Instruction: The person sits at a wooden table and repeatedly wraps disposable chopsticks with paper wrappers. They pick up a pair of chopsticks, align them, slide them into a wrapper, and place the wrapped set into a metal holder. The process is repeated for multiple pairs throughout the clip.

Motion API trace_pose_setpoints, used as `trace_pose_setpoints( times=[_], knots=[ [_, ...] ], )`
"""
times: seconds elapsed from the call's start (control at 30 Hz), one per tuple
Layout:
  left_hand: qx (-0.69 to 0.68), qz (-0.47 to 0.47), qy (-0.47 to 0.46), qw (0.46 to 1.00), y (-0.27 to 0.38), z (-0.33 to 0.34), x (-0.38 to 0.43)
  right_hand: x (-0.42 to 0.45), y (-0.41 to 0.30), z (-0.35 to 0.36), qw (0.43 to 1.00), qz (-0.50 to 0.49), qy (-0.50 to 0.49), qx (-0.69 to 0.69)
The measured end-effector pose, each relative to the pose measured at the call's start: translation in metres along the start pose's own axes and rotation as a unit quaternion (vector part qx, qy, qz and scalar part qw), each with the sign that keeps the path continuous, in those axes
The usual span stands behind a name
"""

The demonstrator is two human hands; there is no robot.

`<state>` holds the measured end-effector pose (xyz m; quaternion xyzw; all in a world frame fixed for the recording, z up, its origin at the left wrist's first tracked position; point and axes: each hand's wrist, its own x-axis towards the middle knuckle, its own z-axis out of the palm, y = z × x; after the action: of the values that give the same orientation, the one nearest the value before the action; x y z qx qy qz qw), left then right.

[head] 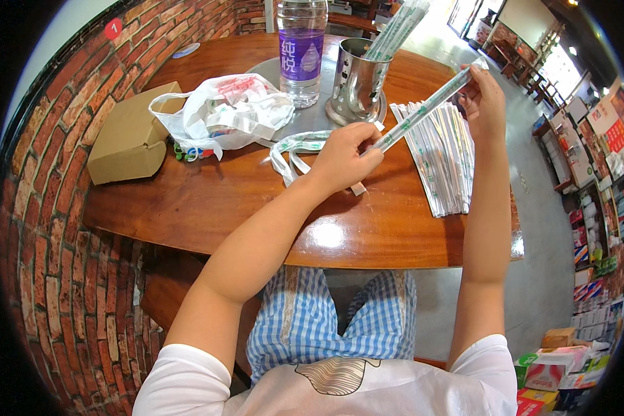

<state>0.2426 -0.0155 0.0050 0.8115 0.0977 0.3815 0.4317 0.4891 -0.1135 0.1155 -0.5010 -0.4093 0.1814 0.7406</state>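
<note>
My left hand (346, 153) pinches the lower end of a long, slim wrapped packet (421, 112) with green print, perhaps chopsticks or a straw. At the packet's upper end are the fingers of my right hand (483, 99), where a white tip sticks out. The packet slants up to the right above the table. Beneath it lies a fanned pile of similar packets (442, 166). Crumpled wrapper strips (286, 151) lie on the table beside and partly behind my left hand. Beyond the hands, a metal cup (361, 78) holds several upright packets (398, 31).
A water bottle (300, 57) with a purple label stands left of the cup on a round grey plate (268, 67). A white plastic bag (229, 109) of wrapper scraps and a cardboard box (130, 135) sit leftward on the wooden table (213, 208). A brick wall (47, 223) borders the left.
</note>
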Motion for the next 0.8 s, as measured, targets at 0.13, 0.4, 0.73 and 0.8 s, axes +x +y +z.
trace_pose_setpoints(
  times=[0.13, 0.4, 0.73, 0.8],
  knots=[
    [-0.002, 0.004, 0.111, 0.994, -0.001, 0.003, 0.002, 0.022, -0.022, 0.016, 0.995, -0.083, 0.058, 0.005],
    [-0.004, -0.007, 0.176, 0.984, 0.005, 0.004, 0.005, 0.076, -0.071, 0.028, 0.955, -0.262, 0.140, -0.007],
    [0.061, 0.032, 0.150, 0.986, 0.003, 0.004, 0.000, 0.097, -0.011, 0.069, 0.987, -0.028, -0.045, -0.153],
    [0.067, 0.032, 0.147, 0.986, 0.002, 0.004, 0.000, 0.092, -0.003, 0.053, 0.986, -0.059, -0.081, -0.134]
  ],
)
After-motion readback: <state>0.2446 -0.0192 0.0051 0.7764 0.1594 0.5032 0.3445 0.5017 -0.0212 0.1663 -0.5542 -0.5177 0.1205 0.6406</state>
